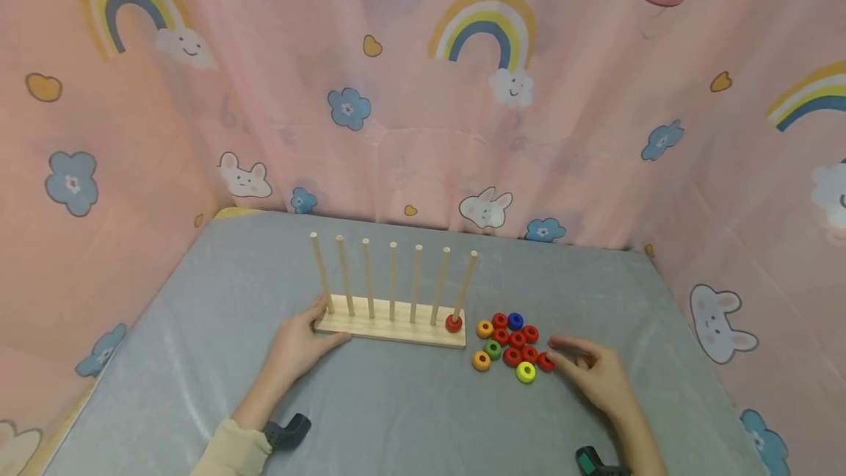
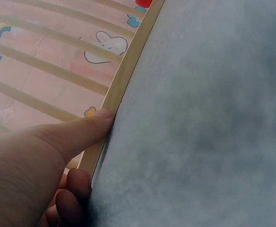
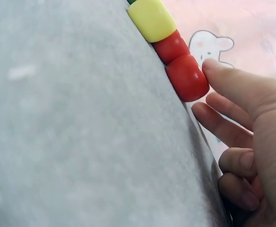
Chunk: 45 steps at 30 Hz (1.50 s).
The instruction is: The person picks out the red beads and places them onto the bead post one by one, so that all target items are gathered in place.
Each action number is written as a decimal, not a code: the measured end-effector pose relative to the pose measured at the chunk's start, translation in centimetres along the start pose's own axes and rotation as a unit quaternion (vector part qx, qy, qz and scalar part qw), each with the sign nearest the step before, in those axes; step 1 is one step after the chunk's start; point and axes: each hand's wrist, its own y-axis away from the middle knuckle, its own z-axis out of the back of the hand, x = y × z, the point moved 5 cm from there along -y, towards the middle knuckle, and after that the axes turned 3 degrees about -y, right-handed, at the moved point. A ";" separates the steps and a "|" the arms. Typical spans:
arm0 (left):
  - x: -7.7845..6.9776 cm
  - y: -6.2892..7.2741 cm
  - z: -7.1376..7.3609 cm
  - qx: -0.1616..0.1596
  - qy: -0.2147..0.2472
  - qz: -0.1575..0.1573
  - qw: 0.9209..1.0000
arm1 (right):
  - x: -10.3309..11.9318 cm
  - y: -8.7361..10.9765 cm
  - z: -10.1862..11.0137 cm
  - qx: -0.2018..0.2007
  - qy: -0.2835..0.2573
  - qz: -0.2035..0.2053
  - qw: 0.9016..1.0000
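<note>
A wooden peg stand [image 1: 390,329] with a row of upright pegs is on the grey cloth. One red bead [image 1: 453,324] sits at the foot of its rightmost peg. My left hand [image 1: 299,344] grips the stand's left end, its thumb along the front edge of the base [image 2: 124,78]. To the right of the stand lies a loose group of beads: several red, plus orange, green, blue and yellow [image 1: 526,372]. My right hand [image 1: 598,377] is at this group's right side, thumb and fingers apart. Its thumb tip is beside the outermost red bead [image 3: 187,78]; whether they touch I cannot tell.
Grey cloth [image 1: 396,417] covers the table. A pink patterned curtain [image 1: 410,153] hangs behind it and along both sides. Dark bands [image 1: 288,432] are worn on the wrists.
</note>
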 end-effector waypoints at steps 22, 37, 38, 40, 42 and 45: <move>0.2 -0.3 -0.1 -0.002 -0.002 -0.005 1.000 | -0.1 0.0 0.4 0.085 -0.006 0.069 0.994; 0.2 -0.1 0.0 -0.006 -0.006 -0.004 1.000 | -0.3 -0.1 0.0 0.076 0.006 0.052 0.996; 0.2 -0.1 0.0 -0.006 -0.006 -0.004 1.000 | -0.3 -0.1 0.1 0.077 0.003 0.051 0.996; 0.1 0.0 0.0 -0.007 -0.007 -0.004 1.000 | -0.4 0.0 0.1 0.081 -0.002 0.046 0.996; 0.0 0.0 0.0 -0.008 -0.007 -0.005 1.000 | -0.4 0.0 0.1 0.085 -0.007 0.041 0.996; -0.1 0.0 0.0 -0.010 -0.006 -0.007 1.000 | -0.4 0.2 0.2 0.091 -0.010 0.039 0.995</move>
